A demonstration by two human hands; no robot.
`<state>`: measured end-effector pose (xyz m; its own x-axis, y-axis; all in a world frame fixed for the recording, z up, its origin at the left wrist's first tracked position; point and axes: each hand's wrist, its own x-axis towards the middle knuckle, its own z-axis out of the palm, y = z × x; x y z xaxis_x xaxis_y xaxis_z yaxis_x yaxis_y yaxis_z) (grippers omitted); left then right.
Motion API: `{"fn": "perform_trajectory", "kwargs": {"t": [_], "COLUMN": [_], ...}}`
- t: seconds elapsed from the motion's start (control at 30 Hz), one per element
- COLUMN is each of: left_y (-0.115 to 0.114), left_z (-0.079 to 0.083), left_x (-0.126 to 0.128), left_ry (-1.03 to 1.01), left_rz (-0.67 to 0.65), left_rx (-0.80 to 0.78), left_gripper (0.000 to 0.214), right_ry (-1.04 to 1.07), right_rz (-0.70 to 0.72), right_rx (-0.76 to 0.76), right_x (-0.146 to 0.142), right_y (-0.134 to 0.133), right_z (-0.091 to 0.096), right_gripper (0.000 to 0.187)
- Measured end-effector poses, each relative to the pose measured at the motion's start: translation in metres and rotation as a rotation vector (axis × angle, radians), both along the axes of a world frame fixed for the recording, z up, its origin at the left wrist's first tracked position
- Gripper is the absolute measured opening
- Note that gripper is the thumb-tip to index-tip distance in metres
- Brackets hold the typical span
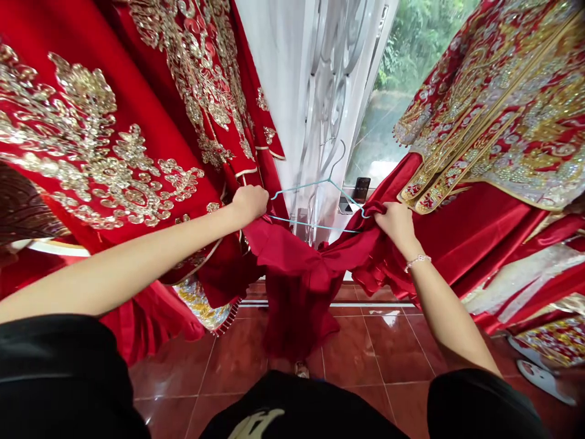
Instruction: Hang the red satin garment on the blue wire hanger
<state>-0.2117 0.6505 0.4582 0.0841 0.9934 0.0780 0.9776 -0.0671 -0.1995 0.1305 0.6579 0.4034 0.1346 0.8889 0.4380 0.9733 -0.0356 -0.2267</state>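
A dark red dress [304, 274] hangs stretched between my two hands, its skirt falling toward the floor. My left hand [250, 204] is closed on the dress's left upper edge. On the other side, my right hand [397, 222], with a bracelet at its wrist, grips the bunched red fabric near the end of the hanger. The light blue wire hanger [315, 227] lies between the hands, its hook pointing up and its lower bar just behind the neckline. Its right end meets the fabric by my right hand; its left tip shows bare beside my left hand.
Red garments with gold sequin embroidery [132, 177] hang at the left. An embroidered red and gold jacket [493, 116] hangs at the right. A phone [361, 190] stands on the window ledge ahead, near white metal scrollwork [336, 73]. Slippers [546, 381] lie on the red tiled floor [237, 360].
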Motion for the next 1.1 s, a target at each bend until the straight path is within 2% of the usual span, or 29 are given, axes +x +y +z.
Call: {"fn": "perform_trajectory", "kwargs": {"t": [0.03, 0.1, 0.2, 0.3, 0.37, 0.47, 0.53, 0.57, 0.63, 0.7, 0.77, 0.83, 0.9, 1.0, 1.1], "left_y": [0.003, 0.009, 0.02, 0.029, 0.031, 0.02, 0.003, -0.007, -0.029, -0.05, -0.07, -0.089, -0.108, -0.133, -0.151], "left_z": [0.007, 0.02, 0.03, 0.022, 0.006, -0.039, -0.082, -0.107, -0.157, -0.203, -0.24, -0.268, -0.289, -0.313, -0.33], "left_x": [-0.006, -0.018, -0.034, -0.047, -0.054, -0.065, -0.072, -0.074, -0.077, -0.079, -0.081, -0.082, -0.082, -0.075, -0.06], "left_ry": [-0.012, -0.105, -0.415, -0.728, -0.892, -1.064, -1.099, -1.089, -0.969, -0.788, -0.609, -0.49, -0.424, -0.36, -0.375], "left_rz": [-0.007, 0.03, 0.125, 0.185, 0.224, 0.256, 0.258, 0.209, 0.133, 0.042, 0.024, 0.056, 0.122, 0.223, 0.24], "left_rx": [-0.02, -0.088, -0.224, -0.244, -0.219, -0.194, -0.222, -0.253, -0.359, -0.464, -0.602, -0.675, -0.695, -0.717, -0.672], "left_gripper": [0.035, 0.031, 0.032, 0.033, 0.04, 0.057, 0.065, 0.069, 0.074, 0.063, 0.053, 0.048, 0.044, 0.035, 0.03], "right_ry": [0.098, 0.422, 0.895, 1.061, 1.156, 1.302, 1.382, 1.416, 1.473, 1.516, 1.559, 1.619, 1.683, 1.717, 1.696], "right_rz": [0.019, 0.042, 0.046, 0.059, 0.068, 0.073, 0.076, 0.077, 0.083, 0.099, 0.114, 0.119, 0.118, 0.138, 0.163], "right_rx": [0.005, -0.016, -0.076, -0.075, -0.06, -0.029, 0.01, 0.035, 0.079, 0.098, 0.107, 0.119, 0.144, 0.19, 0.222], "right_x": [0.009, 0.025, 0.041, 0.048, 0.049, 0.045, 0.036, 0.029, 0.012, -0.006, -0.021, -0.031, -0.038, -0.045, -0.05], "right_y": [0.002, 0.005, 0.004, -0.003, -0.01, -0.024, -0.036, -0.043, -0.056, -0.068, -0.079, -0.089, -0.096, -0.104, -0.11], "right_z": [0.0, -0.004, -0.016, -0.033, -0.047, -0.077, -0.101, -0.113, -0.135, -0.153, -0.164, -0.168, -0.166, -0.156, -0.148], "right_gripper": [0.013, 0.008, 0.005, 0.01, 0.01, 0.02, 0.026, 0.029, 0.035, 0.04, 0.043, 0.046, 0.05, 0.054, 0.054]}}
